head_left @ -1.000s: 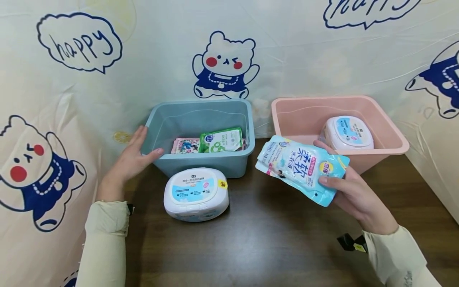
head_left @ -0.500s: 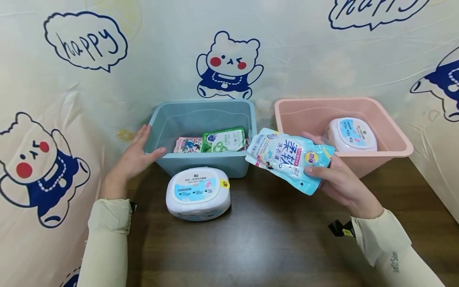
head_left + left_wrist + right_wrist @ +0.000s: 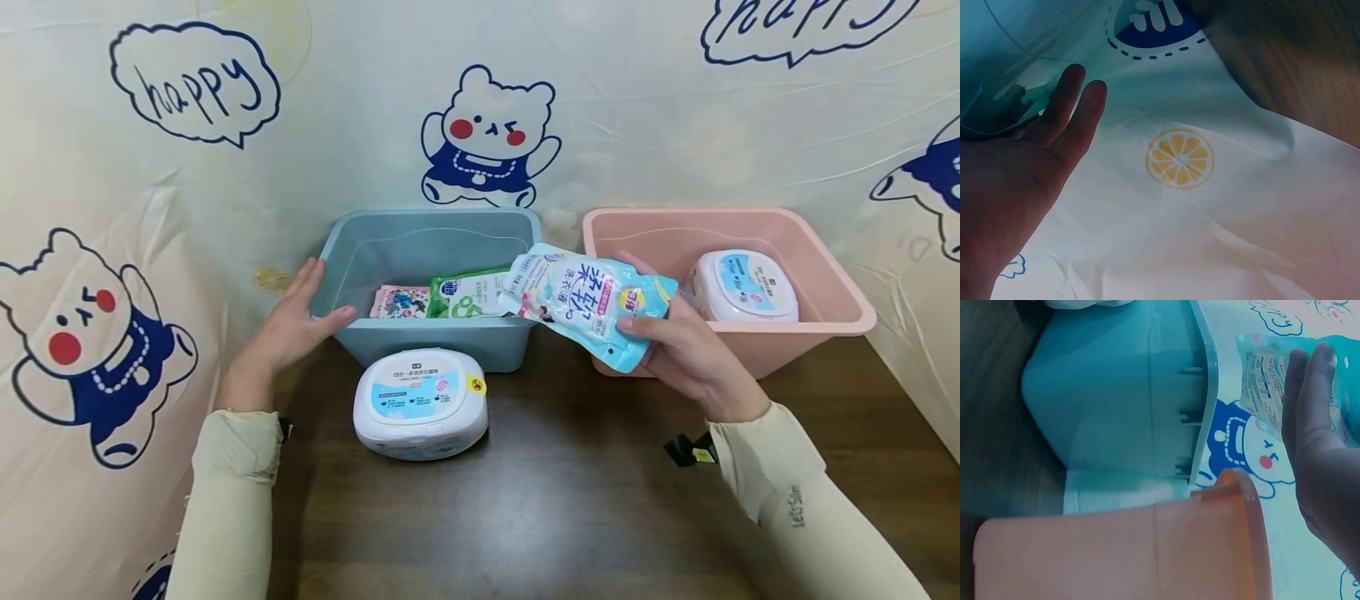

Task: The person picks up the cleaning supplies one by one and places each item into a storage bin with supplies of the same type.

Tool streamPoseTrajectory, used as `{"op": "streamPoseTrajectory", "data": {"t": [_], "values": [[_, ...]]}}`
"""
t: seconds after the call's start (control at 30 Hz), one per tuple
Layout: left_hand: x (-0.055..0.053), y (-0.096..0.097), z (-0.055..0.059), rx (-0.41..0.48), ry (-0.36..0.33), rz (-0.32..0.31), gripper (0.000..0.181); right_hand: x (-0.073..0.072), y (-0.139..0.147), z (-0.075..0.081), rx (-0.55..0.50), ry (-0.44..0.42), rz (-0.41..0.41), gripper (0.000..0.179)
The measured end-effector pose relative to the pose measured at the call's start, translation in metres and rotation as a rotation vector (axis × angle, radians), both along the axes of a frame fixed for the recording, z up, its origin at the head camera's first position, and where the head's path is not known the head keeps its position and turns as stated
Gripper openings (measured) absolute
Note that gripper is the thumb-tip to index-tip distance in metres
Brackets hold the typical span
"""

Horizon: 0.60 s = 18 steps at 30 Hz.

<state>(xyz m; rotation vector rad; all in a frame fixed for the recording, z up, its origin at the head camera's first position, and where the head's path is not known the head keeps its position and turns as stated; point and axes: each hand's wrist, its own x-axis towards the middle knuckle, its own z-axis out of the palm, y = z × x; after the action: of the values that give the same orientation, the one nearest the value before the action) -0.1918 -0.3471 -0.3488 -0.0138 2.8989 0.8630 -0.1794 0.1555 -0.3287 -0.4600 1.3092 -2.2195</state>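
Observation:
My right hand (image 3: 697,354) pinches a light blue refill pouch of laundry detergent (image 3: 588,304), thumb on its printed front. In the right wrist view the straight fingers lie across the pouch's back (image 3: 1263,384). The pouch is tilted, its left end overlapping the right front corner of the blue bin (image 3: 435,346). My left hand (image 3: 288,329) rests at that bin's left rim, fingers extended along the outside and thumb over the front edge. Inside the blue bin lie a green-and-white packet (image 3: 468,296) and a pink patterned packet (image 3: 401,302).
A white lidded tub (image 3: 420,404) stands on the dark wooden table (image 3: 480,525) before the blue bin. The pink bin (image 3: 810,321) to the right holds a similar white tub (image 3: 746,286). A printed cloth (image 3: 637,108) hangs behind both bins.
My right hand has carried the pouch leftward and slightly up, from in front of the pink bin to the blue bin's right corner. My left hand stays at the blue bin's rim.

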Motion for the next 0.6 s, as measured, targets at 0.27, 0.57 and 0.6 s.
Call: {"op": "streamPoseTrajectory", "data": {"t": [0.27,0.57,0.6], "values": [[0.000,0.000,0.001,0.000,-0.006,0.008,0.108,-0.023,-0.031,0.002,-0.150,-0.078,-0.019,0.078],[0.001,0.001,0.001,-0.003,-0.002,0.009,0.107,-0.045,-0.061,0.002,-0.196,-0.125,0.003,0.076],[0.001,0.000,0.001,-0.005,-0.002,0.009,0.107,-0.048,-0.064,0.002,-0.195,-0.129,0.004,0.076]]}}
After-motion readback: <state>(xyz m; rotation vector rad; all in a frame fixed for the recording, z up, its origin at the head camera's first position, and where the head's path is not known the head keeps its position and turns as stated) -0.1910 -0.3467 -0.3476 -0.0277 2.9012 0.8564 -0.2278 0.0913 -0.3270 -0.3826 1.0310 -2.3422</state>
